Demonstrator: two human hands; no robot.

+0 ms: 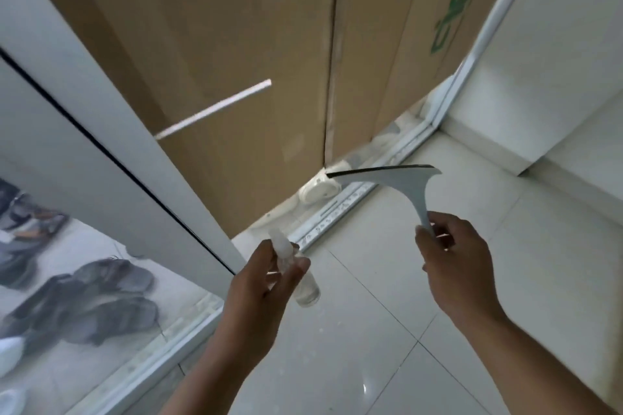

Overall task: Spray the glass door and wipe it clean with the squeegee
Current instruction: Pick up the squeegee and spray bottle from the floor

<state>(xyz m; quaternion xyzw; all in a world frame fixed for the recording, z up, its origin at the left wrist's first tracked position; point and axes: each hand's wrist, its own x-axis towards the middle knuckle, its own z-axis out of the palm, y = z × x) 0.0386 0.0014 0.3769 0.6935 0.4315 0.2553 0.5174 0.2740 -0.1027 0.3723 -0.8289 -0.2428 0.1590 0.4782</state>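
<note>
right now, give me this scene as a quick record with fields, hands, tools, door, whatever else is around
left hand: grips clear plastic spray bottle, spray head toward the door
right hand: holds pale grey squeegee by its handle end, black rubber blade on the far edge
glass door: ahead, brown cardboard boxes seen through it
blade on glass: cannot tell
underfoot: white tiled floor
far left: dark shoes behind a glass panel

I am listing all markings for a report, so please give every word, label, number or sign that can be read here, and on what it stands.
No text can be read.
On the right cardboard box, a green print: blurred and slanted, not readable.
On the spray bottle: no label seen.
On the squeegee: no marking seen.
</note>
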